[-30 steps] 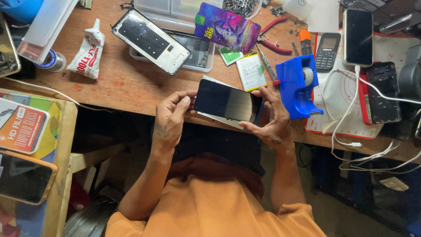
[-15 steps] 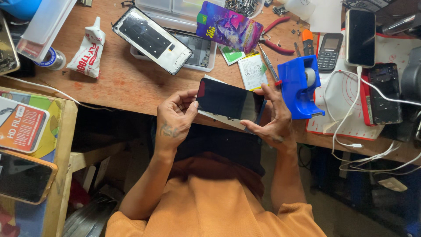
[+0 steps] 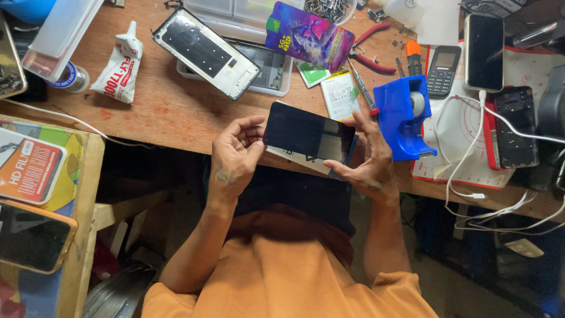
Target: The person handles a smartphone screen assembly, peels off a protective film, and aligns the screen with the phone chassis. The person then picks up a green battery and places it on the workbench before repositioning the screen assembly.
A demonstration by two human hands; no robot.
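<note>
Far left of the left hand (image 3: 234,154): a side table (image 3: 88,176) with a boxed screen protector (image 3: 30,169) and a phone (image 3: 32,235) on it. Up and left of that hand, on the desk (image 3: 159,112): a glue tube (image 3: 118,68), then a bare phone frame (image 3: 206,52) lying aslant. Between the two hands, held over the near desk edge: a dark screen panel (image 3: 307,134), long axis running left to right, tilted slightly down toward the right. Left hand pinching the panel's left short end, thumb on top, fingers curled behind. Right hand (image 3: 368,162) cradling the right short end, fingers spread, thumb along the lower edge. Both hands touching the panel, neither plainly nearer; grip looks even at each end. Above the panel: a purple packet (image 3: 309,32) and a small white battery (image 3: 339,94). Just right of the right hand, nearly touching its fingers: a blue tape dispenser (image 3: 405,115). Beyond, to the right: a keypad phone (image 3: 442,70), an upright black phone (image 3: 484,52), a white cable (image 3: 465,159) trailing off the desk, and a back cover (image 3: 515,126) on a mat.
</note>
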